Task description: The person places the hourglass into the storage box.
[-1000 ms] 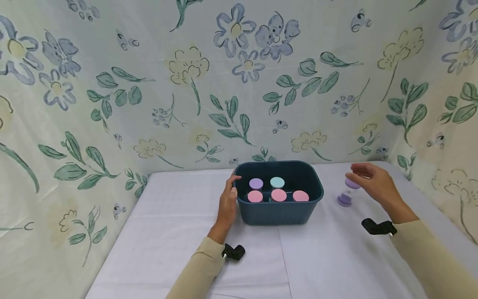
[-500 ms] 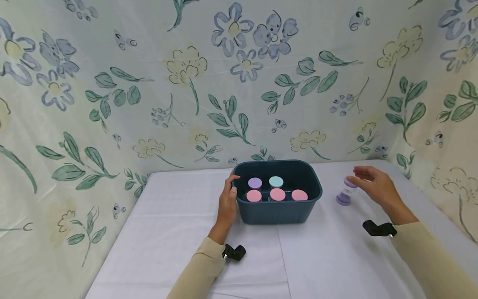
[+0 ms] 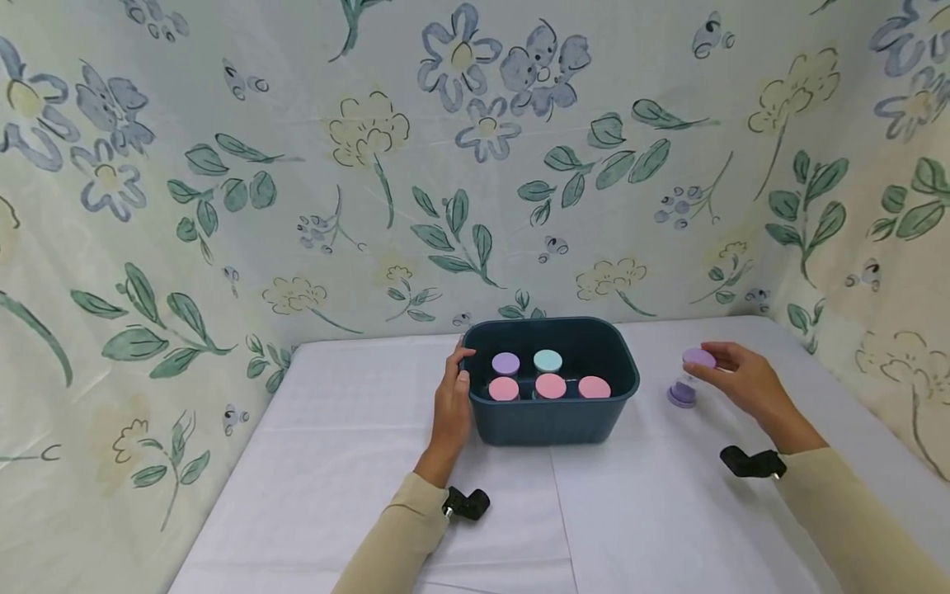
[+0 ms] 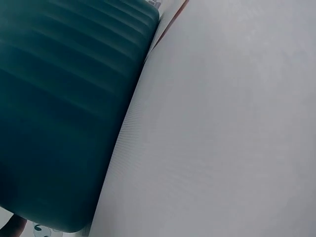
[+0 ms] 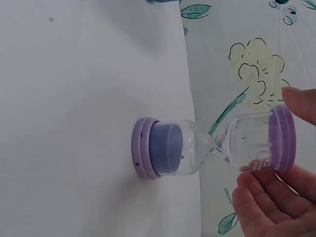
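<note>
A sand timer (image 5: 165, 148) with purple end caps and purple sand in its lower bulb stands upright on the white cloth, right of the bin. My right hand (image 3: 750, 388) pinches its top cap (image 5: 282, 138), thumb on one side and fingers on the other. The lower cap meets the cloth in the right wrist view. At the left end of a dark teal plastic bin (image 3: 547, 425), my left hand (image 3: 449, 408) grips the wall, fingers at the rim. Inside the bin are several round-capped pieces: a purple cap (image 3: 505, 364), a light blue cap (image 3: 547, 361) and three pink caps (image 3: 551, 386).
White cloth (image 3: 334, 462) covers the table. A flower-patterned curtain (image 3: 312, 206) hangs behind it and along the sides. Each wrist wears a small black camera, such as the left camera (image 3: 467, 504).
My right hand has come down slightly, and its thumb and fingers have closed on the timer's top cap. The left hand and the bin keep their places.
</note>
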`<state>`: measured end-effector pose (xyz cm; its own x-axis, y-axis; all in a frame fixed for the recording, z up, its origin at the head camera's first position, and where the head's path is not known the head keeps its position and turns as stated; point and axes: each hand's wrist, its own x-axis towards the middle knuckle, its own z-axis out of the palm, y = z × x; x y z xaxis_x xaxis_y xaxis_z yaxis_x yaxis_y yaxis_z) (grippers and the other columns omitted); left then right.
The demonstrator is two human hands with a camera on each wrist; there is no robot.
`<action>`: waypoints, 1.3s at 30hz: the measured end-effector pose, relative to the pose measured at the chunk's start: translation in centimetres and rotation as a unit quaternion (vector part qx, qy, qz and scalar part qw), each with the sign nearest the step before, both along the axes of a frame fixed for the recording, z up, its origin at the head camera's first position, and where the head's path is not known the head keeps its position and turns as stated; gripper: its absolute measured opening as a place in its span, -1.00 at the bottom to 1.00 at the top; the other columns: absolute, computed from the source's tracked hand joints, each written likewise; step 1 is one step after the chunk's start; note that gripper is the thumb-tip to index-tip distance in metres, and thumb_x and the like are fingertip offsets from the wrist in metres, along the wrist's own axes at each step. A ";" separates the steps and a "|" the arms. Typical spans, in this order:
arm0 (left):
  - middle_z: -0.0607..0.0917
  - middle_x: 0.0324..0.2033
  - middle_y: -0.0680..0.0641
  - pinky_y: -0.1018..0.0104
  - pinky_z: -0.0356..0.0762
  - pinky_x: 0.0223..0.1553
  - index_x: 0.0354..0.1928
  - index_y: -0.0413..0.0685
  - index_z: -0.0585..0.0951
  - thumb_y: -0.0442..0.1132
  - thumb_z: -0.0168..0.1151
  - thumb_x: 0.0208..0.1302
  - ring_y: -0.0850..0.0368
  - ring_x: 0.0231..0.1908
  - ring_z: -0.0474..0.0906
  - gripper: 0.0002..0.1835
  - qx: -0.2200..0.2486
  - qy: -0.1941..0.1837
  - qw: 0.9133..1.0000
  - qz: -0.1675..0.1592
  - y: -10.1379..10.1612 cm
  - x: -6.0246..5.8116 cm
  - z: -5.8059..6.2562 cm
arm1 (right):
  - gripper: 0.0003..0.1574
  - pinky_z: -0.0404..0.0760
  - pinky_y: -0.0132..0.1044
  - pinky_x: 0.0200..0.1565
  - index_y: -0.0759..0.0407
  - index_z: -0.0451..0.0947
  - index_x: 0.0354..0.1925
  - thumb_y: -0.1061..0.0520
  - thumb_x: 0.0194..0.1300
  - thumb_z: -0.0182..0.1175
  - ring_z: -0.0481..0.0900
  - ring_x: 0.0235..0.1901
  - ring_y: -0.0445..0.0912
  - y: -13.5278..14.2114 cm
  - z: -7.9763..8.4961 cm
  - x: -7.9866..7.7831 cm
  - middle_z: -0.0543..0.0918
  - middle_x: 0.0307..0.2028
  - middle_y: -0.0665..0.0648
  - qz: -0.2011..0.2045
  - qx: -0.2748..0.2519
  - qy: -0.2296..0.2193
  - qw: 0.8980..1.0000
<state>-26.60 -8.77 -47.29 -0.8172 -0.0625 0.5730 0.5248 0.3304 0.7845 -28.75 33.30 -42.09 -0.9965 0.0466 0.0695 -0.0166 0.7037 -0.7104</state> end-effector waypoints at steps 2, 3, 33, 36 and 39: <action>0.15 0.47 -0.05 -0.03 0.11 0.35 0.28 0.14 0.31 -0.03 -0.32 0.49 0.08 0.44 0.04 -0.59 0.001 -0.001 1.000 0.001 0.1 0.0 0.0 | 0.12 0.36 0.34 0.09 0.42 0.12 0.36 -0.39 0.23 0.12 0.23 0.21 0.45 0.1 -0.2 0.0 0.26 0.25 0.57 0.000 -0.002 -0.002 1.000; 0.15 0.47 -0.05 -0.02 0.11 0.35 0.28 0.14 0.31 -0.03 -0.32 0.49 0.09 0.44 0.04 -0.59 0.002 -0.001 1.000 0.000 0.1 0.1 0.0 | 0.11 0.36 0.34 0.09 0.41 0.13 0.36 -0.38 0.23 0.13 0.24 0.21 0.44 0.1 -0.3 0.1 0.27 0.25 0.56 0.000 -0.004 -0.003 1.000; 0.17 0.45 -0.12 -0.06 0.09 0.36 0.27 0.04 0.32 -0.12 -0.30 0.48 0.04 0.43 0.07 -0.60 0.009 0.023 1.000 0.017 0.5 0.6 -0.2 | 0.06 0.39 0.27 0.11 0.44 0.22 0.28 -0.36 0.21 0.18 0.38 0.14 0.37 0.1 -1.8 -0.2 0.40 0.16 0.53 -0.017 -0.042 0.006 0.999; 0.16 0.45 -0.13 -0.05 0.09 0.35 0.27 0.06 0.32 -0.13 -0.30 0.47 0.04 0.44 0.06 -0.59 0.009 0.027 1.000 0.008 0.4 0.5 -0.2 | 0.04 0.39 0.28 0.10 0.44 0.24 0.27 -0.35 0.21 0.18 0.38 0.14 0.36 0.0 -1.7 -0.2 0.42 0.15 0.52 -0.018 -0.041 0.009 0.999; 0.15 0.46 -0.10 -0.03 0.09 0.36 0.27 0.07 0.32 -0.11 -0.29 0.47 0.06 0.44 0.05 -0.59 0.009 0.034 0.999 -0.001 0.3 0.4 -0.3 | 0.03 0.39 0.29 0.10 0.43 0.24 0.27 -0.34 0.22 0.18 0.38 0.14 0.36 0.0 -1.6 -0.1 0.41 0.16 0.52 -0.020 -0.039 0.011 0.999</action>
